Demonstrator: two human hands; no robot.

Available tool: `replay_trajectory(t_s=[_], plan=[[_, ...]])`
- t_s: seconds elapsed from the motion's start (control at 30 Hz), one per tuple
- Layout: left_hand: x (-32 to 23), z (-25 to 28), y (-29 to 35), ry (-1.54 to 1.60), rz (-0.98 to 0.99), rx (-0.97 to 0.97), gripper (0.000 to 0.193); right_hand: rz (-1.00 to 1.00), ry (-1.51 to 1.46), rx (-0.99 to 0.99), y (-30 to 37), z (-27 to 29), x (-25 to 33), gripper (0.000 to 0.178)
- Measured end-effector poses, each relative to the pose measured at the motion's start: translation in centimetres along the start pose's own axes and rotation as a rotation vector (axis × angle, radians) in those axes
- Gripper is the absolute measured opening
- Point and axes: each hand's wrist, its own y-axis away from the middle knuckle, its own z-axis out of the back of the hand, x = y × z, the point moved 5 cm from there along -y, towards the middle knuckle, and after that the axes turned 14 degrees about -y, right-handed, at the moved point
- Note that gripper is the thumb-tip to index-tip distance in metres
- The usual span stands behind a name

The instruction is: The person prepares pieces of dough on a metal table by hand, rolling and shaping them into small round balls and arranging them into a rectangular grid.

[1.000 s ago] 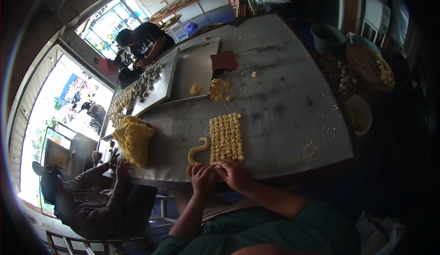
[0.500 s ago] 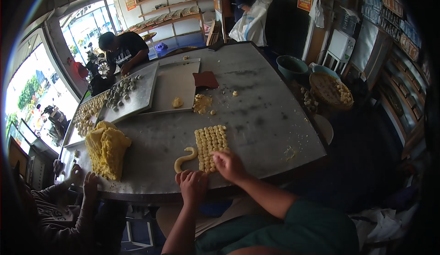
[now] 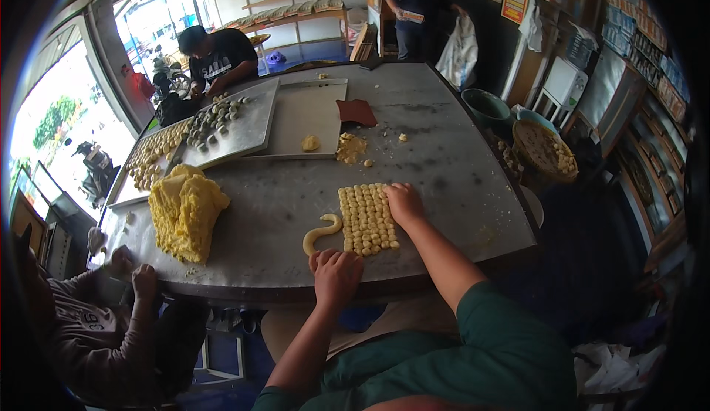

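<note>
Yellow dough pieces (image 3: 366, 219) lie under the right hand (image 3: 404, 202) fingers.

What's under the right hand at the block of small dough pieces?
The right hand lies on the top right corner of the yellow grid of small dough pieces, on the grey metal table. The pieces beneath the palm are hidden.

— What sits at the table's left?
— A big yellow dough heap (image 3: 183, 215), with metal trays (image 3: 229, 126) of shaped pieces beyond it.
— And on the right?
— A green bucket (image 3: 486, 105) and a round basket (image 3: 543, 152), beside the table (image 3: 444, 152).
</note>
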Motion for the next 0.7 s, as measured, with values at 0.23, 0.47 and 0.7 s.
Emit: replay_trajectory(t_s=[0.23,0.47,0.7], plan=[[2.3,0.7,1.4,0.027,0.05,-0.065,0.017,0.284,-0.719,-0.026,8.9,0.4,7.3,0.03],[1.4,-1.8,1.1,0.06,0.088,-0.035,0.028,0.356,-0.662,0.1,14.8,-3.2,6.1,0.025],[3.2,1.0,1.1,-0.145,0.009,0.021,0.021,0.503,-0.866,0.03,14.5,-3.4,10.6,0.025]])
